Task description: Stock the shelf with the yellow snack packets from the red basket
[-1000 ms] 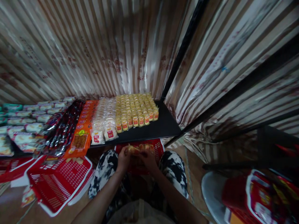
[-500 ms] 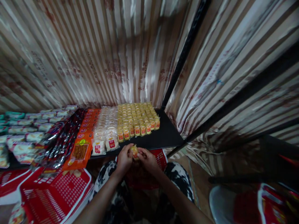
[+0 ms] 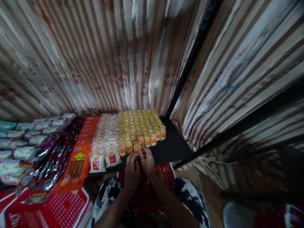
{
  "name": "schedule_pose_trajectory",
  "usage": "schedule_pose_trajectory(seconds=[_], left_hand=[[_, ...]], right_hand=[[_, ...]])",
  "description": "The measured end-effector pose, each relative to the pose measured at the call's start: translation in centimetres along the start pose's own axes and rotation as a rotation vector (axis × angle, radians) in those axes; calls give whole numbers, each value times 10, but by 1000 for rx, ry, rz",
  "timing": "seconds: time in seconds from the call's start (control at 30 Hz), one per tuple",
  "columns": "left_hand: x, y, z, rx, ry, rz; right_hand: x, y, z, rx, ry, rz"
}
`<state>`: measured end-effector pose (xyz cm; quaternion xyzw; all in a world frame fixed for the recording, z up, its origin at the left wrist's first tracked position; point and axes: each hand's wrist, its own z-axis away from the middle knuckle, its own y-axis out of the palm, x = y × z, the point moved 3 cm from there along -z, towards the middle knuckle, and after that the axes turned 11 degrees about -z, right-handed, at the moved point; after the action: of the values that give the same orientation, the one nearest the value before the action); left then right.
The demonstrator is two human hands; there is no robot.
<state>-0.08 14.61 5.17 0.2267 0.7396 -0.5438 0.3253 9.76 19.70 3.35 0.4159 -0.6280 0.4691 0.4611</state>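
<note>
Both my hands reach to the front edge of a low black shelf point(image 3: 171, 147). My left hand point(image 3: 131, 167) and my right hand point(image 3: 146, 160) pinch together on one small yellow snack packet point(image 3: 137, 147), set against the front row of a block of several like yellow packets point(image 3: 140, 126). Fingers of both hands are closed on it. My knees in black-and-white patterned trousers point(image 3: 190, 198) show below, with a red basket point(image 3: 166, 172) between them.
Left of the yellow block lie rows of clear white-cake packets point(image 3: 106, 142), orange packets point(image 3: 79, 152), dark packets point(image 3: 54, 158) and pale packets point(image 3: 21, 142). A red basket point(image 3: 47, 212) lies at bottom left. Striped foil covers the walls; a black post point(image 3: 190, 63) stands at the corner.
My hands rose from over the red basket between my knees to the shelf's front edge, carrying the yellow packet up to the front row. The camera tilted up a little.
</note>
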Motion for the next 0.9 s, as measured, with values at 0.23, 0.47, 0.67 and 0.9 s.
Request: schedule_pose_trajectory(seconds=[0.23,0.47,0.67,0.9], left_hand=[[7,7,-10,97,-46,22],[16,15,-8,45,-46,11],[22,22,-4,67,-22,-34],[25,28,-5,87,-5,-67]], right_hand=[[-9,13,-7,-1,-54,48],[-7,8,-1,-43,-137,3],[-3,10,3,20,-248,67],[-6,9,2,54,-305,95]])
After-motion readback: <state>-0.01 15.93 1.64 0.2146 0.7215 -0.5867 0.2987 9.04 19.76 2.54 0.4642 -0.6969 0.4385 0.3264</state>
